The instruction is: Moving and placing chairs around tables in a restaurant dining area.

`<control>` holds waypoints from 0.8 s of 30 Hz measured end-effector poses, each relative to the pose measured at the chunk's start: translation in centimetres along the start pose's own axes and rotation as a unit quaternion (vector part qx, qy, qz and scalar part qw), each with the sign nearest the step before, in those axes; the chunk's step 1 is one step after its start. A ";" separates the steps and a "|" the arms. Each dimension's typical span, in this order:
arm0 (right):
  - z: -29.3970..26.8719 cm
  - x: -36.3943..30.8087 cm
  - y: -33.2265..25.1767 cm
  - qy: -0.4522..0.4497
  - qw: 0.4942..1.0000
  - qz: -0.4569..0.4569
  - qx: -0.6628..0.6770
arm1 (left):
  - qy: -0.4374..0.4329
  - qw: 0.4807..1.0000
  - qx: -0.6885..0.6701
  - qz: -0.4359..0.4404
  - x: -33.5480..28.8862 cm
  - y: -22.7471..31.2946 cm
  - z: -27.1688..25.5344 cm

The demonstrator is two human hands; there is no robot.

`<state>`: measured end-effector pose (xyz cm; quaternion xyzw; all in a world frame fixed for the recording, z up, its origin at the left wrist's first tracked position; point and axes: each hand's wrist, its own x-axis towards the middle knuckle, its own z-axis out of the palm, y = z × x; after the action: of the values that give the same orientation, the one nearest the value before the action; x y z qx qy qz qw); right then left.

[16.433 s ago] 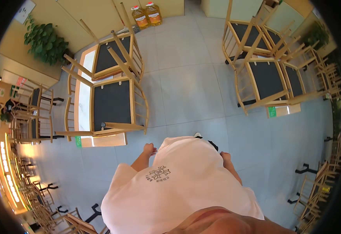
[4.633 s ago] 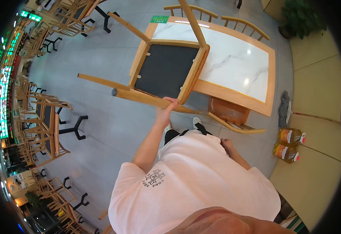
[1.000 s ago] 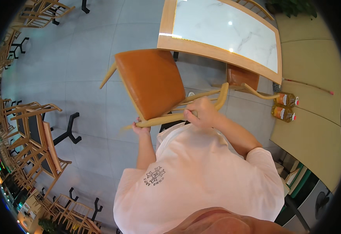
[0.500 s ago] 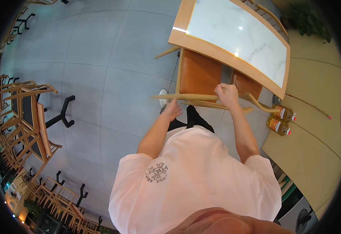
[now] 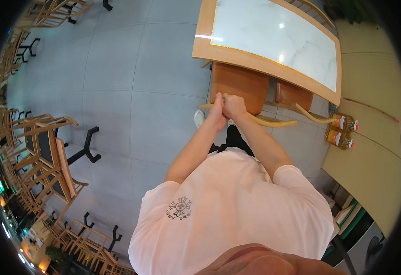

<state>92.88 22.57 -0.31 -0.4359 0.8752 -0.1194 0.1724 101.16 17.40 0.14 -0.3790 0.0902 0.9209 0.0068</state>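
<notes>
My left hand point(image 5: 218, 114) and my right hand point(image 5: 234, 106) meet over the near chair. The right is closed in a fist; whatever it may hold is hidden. The left stands edge-on against that fist, its visible fingers looking stretched out and partly hidden. Below them is a wooden chair with a brown padded seat point(image 5: 241, 85) and a pale curved back rail point(image 5: 273, 123). My hands cover part of this rail. The chair is tucked under a wood-edged table with a white marbled top point(image 5: 273, 41). A second brown chair seat point(image 5: 293, 95) lies to the right.
Two bottles of yellow oil point(image 5: 339, 138) with red-and-white caps stand right of the chairs, beside a tan bench point(image 5: 370, 151). A thin stick point(image 5: 370, 108) lies on the bench. At left, wooden chairs point(image 5: 40, 156) rest on upturned tables with black legs point(image 5: 88, 146). Grey floor tiles point(image 5: 163, 68) lie between.
My right hand has moved left from the chair's rail to meet my left hand. The left has moved up and right. My view has shifted slightly.
</notes>
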 end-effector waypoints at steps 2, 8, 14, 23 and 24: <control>0.6 0.2 -0.5 -0.010 0.999 -0.022 0.044 | -0.020 0.999 -0.029 0.007 0.5 0.6 -1.1; -0.1 -4.8 0.5 0.193 0.976 0.011 0.102 | 0.083 0.996 0.020 -0.006 1.4 3.1 -4.1; 6.3 -14.8 11.3 0.224 0.865 0.446 0.061 | 0.108 0.989 0.104 -0.005 6.0 4.3 -6.8; 10.6 -10.6 11.7 0.078 0.398 0.490 0.772 | 0.212 0.961 0.177 0.022 4.3 8.2 -9.5; 11.3 -10.0 10.8 0.087 0.368 0.489 0.786 | 0.230 0.955 0.184 0.042 4.1 8.5 -10.6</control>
<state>95.26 36.38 -12.49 0.4129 0.4566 -0.6857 0.3883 104.94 7.04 -8.76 -0.5684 0.2732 0.7759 0.0174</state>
